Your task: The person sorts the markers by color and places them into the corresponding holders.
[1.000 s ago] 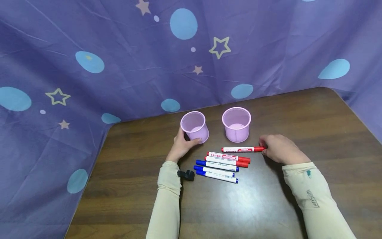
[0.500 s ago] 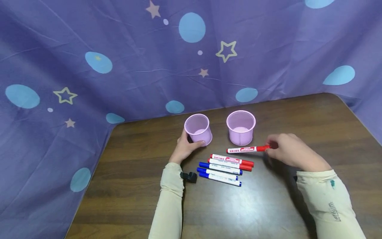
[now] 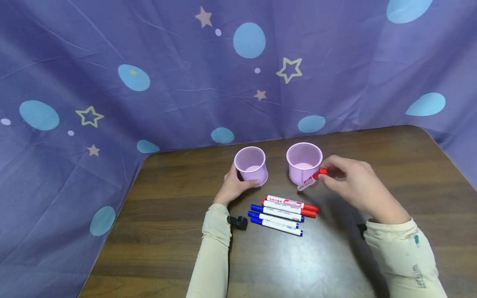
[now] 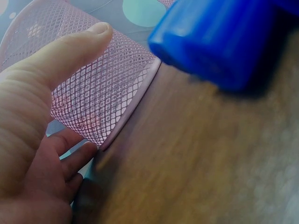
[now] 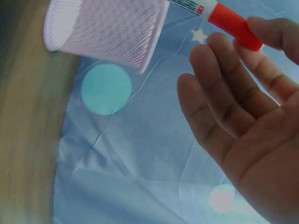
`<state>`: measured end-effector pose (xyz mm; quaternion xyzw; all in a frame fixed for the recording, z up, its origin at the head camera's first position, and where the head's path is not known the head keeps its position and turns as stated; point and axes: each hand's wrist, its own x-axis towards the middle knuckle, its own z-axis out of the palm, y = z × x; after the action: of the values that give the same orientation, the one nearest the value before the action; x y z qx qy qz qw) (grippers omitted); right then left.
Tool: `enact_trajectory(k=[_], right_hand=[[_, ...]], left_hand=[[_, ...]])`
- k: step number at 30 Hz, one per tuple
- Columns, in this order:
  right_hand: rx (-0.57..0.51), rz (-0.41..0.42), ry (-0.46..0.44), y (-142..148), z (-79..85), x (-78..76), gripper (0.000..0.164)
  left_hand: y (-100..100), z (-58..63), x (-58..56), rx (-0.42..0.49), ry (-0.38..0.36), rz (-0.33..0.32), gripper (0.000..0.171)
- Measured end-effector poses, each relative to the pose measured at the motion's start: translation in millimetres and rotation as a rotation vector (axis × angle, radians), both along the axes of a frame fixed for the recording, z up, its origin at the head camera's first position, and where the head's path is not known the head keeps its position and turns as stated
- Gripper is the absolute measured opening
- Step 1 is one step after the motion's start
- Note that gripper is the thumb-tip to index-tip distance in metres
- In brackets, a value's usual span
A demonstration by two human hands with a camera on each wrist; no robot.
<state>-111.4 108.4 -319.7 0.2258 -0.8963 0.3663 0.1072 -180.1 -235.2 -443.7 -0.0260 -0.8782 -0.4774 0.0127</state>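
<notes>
My right hand (image 3: 352,182) pinches a red-capped marker (image 3: 312,179) by its cap between thumb and forefinger. The marker tilts, white end down, in front of the right pink mesh cup (image 3: 304,159). In the right wrist view the red cap (image 5: 236,27) sits between the fingertips, and the other fingers are extended. My left hand (image 3: 232,185) holds the left pink mesh cup (image 3: 251,165) low on its side, thumb across the front. Seen from the left wrist, the thumb (image 4: 70,53) lies over the mesh wall (image 4: 103,88). Both cups stand upright.
Two red markers (image 3: 292,203) and several blue markers (image 3: 277,217) lie side by side on the wooden table (image 3: 160,231), in front of the cups. A purple curtain (image 3: 179,74) with stars and dots hangs behind the table's back edge.
The right hand has lifted the red-capped marker from the table and brought it left to the right cup, tilting its white end down. The left hand keeps its hold on the left cup.
</notes>
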Motion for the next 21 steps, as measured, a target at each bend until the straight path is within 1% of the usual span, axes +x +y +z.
enact_trajectory(k=[6,9,13,17,21], right_hand=[[-0.133,-0.022,0.061,-19.8,10.9,0.1,0.017],[-0.212,-0.036,0.088,-30.0,14.7,-1.9,0.017],[-0.303,-0.049,0.125,-44.2,17.2,-8.0,0.017],[-0.345,-0.041,0.141,-59.2,16.3,-12.9,0.017],[-0.375,-0.035,0.168,-72.2,16.6,-14.0,0.017]], left_hand=[[-1.4,2.8,1.7,-0.026,-0.002,-0.006,0.107],[-1.0,4.5,2.5,-0.012,0.013,-0.009,0.105],[-1.0,3.5,3.0,0.006,0.024,-0.021,0.104],[-1.3,2.1,4.1,0.002,0.020,-0.020,0.104],[-1.9,3.5,3.7,0.000,0.025,-0.023,0.103]])
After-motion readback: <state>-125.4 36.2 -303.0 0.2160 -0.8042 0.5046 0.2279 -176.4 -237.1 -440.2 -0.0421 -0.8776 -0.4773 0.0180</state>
